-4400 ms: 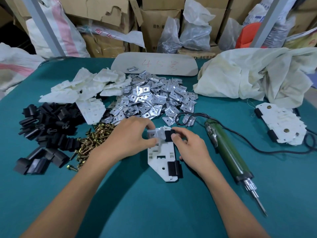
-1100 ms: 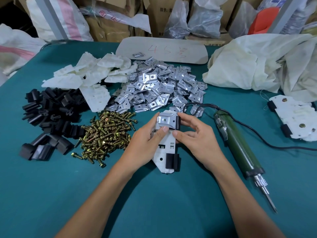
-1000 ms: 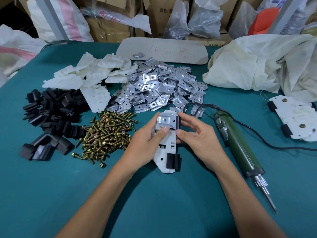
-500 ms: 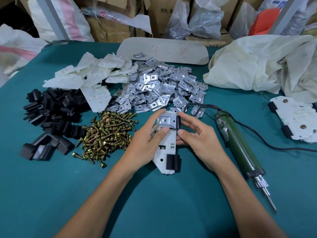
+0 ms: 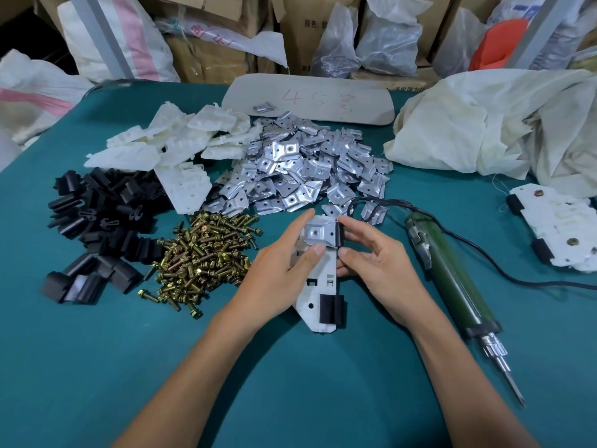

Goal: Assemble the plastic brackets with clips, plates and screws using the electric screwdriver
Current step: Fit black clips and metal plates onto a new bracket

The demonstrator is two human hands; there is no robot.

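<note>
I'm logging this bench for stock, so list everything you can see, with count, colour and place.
held bracket: one, white, table centre
metal plate: one, silver, on its far end
spare brackets: pile, white, far left
spare plates: pile, silver, far centre
loose clips: pile, black, left
screws: pile, brass, left of centre
electric screwdriver: one, green, right
finished brackets: several, white, right edge
cloth: one, cream, far right
board: one, beige, far centre
left hand: grips held bracket
right hand: pinches metal plate

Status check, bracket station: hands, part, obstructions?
Left hand and right hand pinch metal plate onto top end of white bracket. No screw in plate yet. Electric screwdriver lies alongside, untouched. Nothing in the way.
</note>
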